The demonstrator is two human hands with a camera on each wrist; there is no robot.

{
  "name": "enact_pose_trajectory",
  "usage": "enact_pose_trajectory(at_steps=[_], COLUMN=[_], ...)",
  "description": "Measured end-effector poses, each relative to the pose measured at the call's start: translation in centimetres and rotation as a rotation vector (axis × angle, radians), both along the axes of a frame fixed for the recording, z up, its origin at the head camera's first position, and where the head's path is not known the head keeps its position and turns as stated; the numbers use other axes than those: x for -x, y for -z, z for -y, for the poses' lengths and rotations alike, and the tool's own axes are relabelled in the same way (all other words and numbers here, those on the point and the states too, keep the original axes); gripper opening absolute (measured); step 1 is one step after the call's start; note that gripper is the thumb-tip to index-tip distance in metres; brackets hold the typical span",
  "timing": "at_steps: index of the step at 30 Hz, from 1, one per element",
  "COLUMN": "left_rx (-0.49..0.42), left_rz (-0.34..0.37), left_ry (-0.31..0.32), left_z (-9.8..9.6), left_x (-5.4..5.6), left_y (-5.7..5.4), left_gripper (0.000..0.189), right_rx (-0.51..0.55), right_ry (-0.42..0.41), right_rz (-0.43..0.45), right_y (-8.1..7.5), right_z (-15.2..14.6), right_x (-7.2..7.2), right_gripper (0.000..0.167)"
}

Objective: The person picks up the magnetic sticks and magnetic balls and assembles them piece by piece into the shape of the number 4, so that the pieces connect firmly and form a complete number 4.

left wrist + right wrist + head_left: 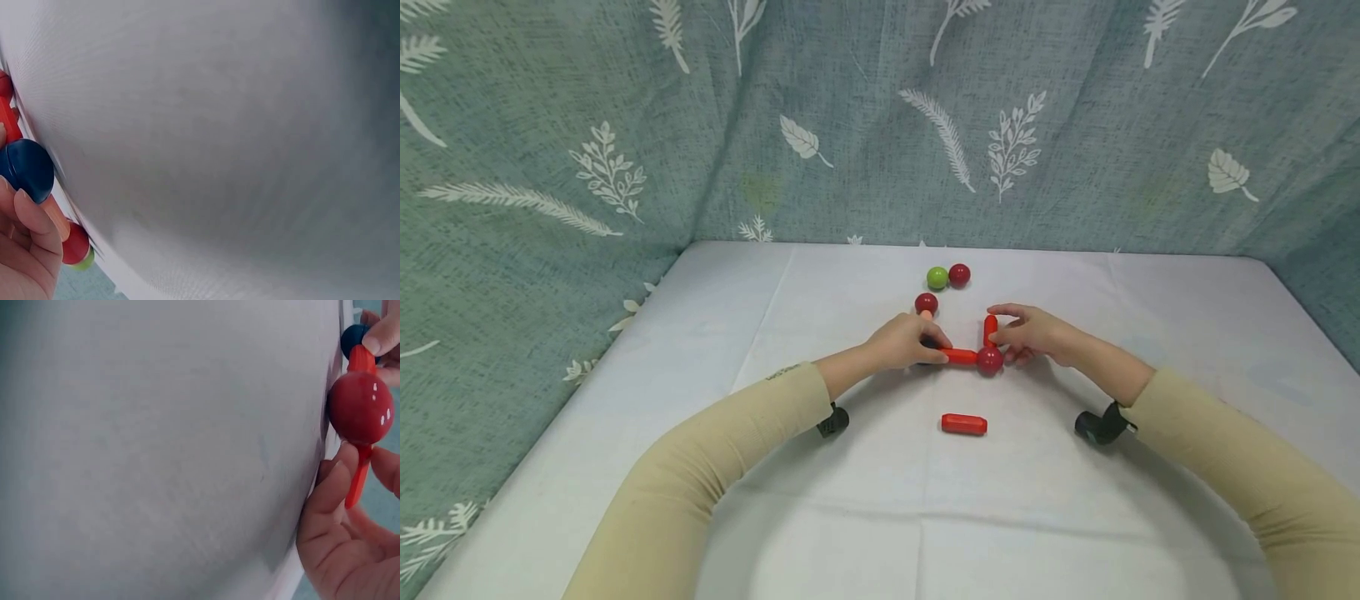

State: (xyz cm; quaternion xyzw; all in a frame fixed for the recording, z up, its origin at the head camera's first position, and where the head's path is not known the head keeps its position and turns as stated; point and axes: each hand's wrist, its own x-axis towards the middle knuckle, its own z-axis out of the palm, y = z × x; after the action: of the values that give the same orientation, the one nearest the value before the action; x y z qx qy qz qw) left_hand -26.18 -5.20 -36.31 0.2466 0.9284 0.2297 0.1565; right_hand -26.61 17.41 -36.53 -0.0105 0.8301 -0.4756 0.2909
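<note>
Gripping the blue ball (28, 169) with my left hand (906, 342), I keep my fingertips at the end of the sideways red rod (960, 357), likely to steady that joint. This rod runs to the corner ball (989, 361), a red one, in the middle of the bench (850, 533). My right hand (1037, 333) pinches the second red rod (990, 329), which points away from me off the same ball; holding it close to the ball probably stops the corner twisting. From the blue ball, an orange rod (56, 215) leads away to the far red ball (927, 303). Beyond that, a green ball (937, 277) and a loose red ball (959, 276) sit side by side, while a spare red rod (964, 424) lies nearer me. White cloth, lightly creased, covers the bench; grey-green curtains (850, 108) with pale leaf prints hang behind and to my left.
</note>
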Motion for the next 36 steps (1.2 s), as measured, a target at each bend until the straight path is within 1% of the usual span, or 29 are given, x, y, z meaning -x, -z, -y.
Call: enact_pose_trajectory(at_steps=[4, 8, 12, 18, 22, 26, 30, 36], left_rx=[-0.006, -0.01, -0.006, -0.001, 0.004, 0.031, 0.068, 0.059], left_rz=[0.001, 0.003, 0.002, -0.01, -0.014, -0.023, -0.063, -0.13], left_ry=[0.003, 0.002, 0.003, 0.003, -0.007, -0.019, -0.014, 0.013], left_z=[0.0, 0.1, 0.2, 0.5, 0.7, 0.8, 0.3, -1.0], left_x=[0.0, -0.1, -0.3, -0.5, -0.6, -0.8, -1.3, -2.1], left_y=[0.0, 0.0, -0.1, 0.0, 0.1, 0.0, -0.3, -0.5], left_gripper=[0.02, 0.019, 0.019, 0.019, 0.018, 0.019, 0.025, 0.029], right_rx=[-0.086, -0.137, -0.143, -0.134, -0.129, -0.124, -0.116, -0.104], right_ry=[-0.006, -0.014, -0.019, -0.021, -0.054, -0.07, -0.068, -0.065], right_rz=[-0.043, -0.056, -0.071, -0.166, -0.223, -0.249, -0.251, -0.267], right_y=[-0.2, -0.5, -0.7, -0.7, -0.4, -0.2, -0.1, -0.1], right_z=[0.0, 0.2, 0.5, 1.1, 1.3, 1.5, 1.5, 1.6], right_x=[-0.8, -1.8, -2.9, -4.0, -4.3, -4.4, -4.4, -4.4], right_gripper=[0.066, 0.064, 0.06, 0.045, 0.036, 0.035, 0.034, 0.03])
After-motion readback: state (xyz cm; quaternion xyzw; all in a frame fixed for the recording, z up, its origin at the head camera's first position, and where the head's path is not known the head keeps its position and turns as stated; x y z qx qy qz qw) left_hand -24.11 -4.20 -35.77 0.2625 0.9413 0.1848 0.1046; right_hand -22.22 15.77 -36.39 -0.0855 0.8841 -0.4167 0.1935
